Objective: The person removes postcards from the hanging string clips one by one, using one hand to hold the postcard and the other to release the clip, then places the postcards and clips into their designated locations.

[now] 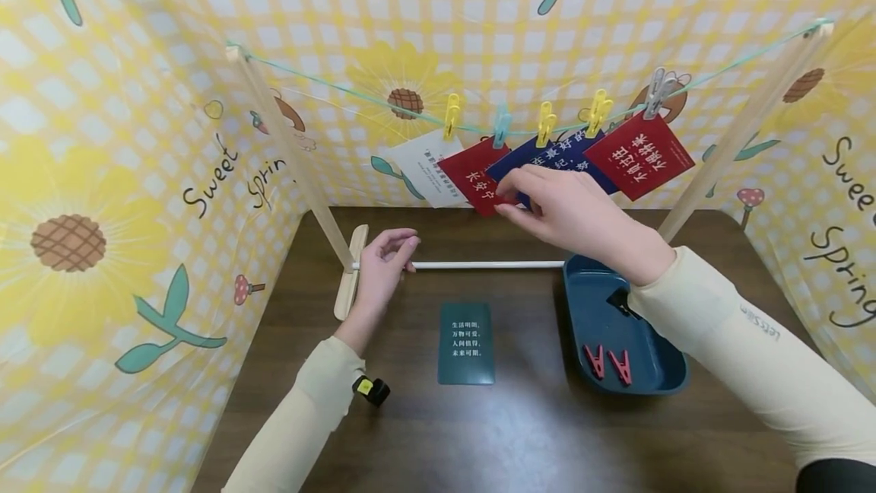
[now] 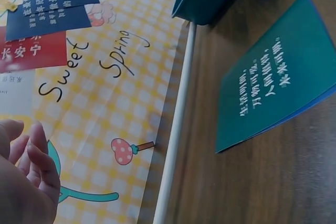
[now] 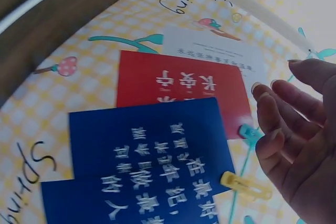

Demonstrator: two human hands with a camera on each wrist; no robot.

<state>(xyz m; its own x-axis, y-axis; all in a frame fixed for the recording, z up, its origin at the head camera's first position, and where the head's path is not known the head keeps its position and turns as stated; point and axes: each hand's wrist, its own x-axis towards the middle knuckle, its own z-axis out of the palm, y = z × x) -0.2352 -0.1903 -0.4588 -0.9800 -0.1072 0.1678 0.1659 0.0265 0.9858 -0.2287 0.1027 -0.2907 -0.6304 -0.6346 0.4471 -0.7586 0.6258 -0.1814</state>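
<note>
My right hand (image 1: 571, 208) is raised in front of the hanging cards, its fingers loosely bent and holding nothing. In the head view it overlaps two blue cards (image 3: 144, 145) and the edge of a red card (image 1: 472, 166). A white card (image 1: 419, 162) hangs to their left and another red card (image 1: 639, 154) to their right. Yellow clips (image 1: 546, 125), a light blue clip (image 1: 503, 126) and a grey clip (image 1: 658, 93) hold them on a green string (image 1: 342, 90). My left hand (image 1: 383, 265), relaxed and holding nothing, hovers near the left post (image 1: 290, 158).
A dark green card (image 1: 466, 343) lies on the brown table (image 1: 411, 432). To its right stands a blue tray (image 1: 674, 371) with two pink clips (image 1: 620, 366) and a black item (image 1: 621, 301) in it. A white rod (image 1: 486, 265) runs low between the posts.
</note>
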